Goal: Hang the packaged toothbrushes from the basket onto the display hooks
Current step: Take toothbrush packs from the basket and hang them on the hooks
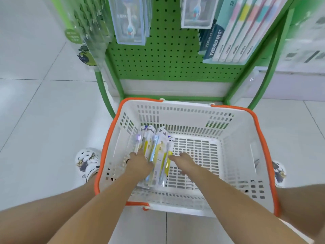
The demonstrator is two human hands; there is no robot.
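Hands on upright, rack-pointing toothbrush packs

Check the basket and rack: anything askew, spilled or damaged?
Nothing damaged or spilled. The toothbrush packs lie in a loose, overlapping pile at the left of the basket, with both hands, left hand and right hand, on them.

The basket is moulded in white slotted plastic; the toothbrush packs are wrapped in glossy clear plastic; the floor is glossily tiled.
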